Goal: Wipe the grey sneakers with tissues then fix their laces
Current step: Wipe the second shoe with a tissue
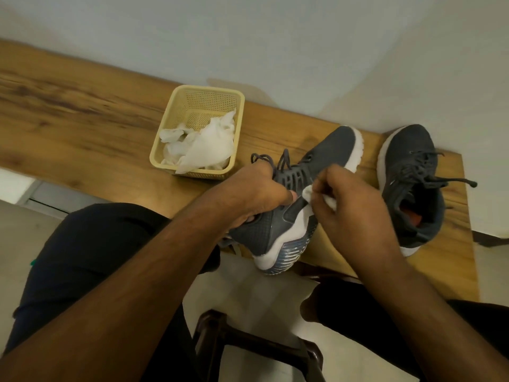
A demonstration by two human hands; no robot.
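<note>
Head-camera view: a dark grey mesh sneaker with a white sole (278,235) is held tilted over the near edge of a long wooden table (82,111), its toe pointing away and its heel hanging past the edge. The left hand (259,194) is curled around the collar, with its fingertips hidden inside the shoe opening. A crumpled white tissue (311,195) is pinched in the bent fingers of the right hand (349,208) and pressed against the sneaker's side; most of the tissue is covered by that hand. A second matching grey sneaker (407,172) stands on the table just to the right, laces loose. Crumpled white tissues (203,147) are heaped in a cream perforated plastic basket (170,117) nearby.
</note>
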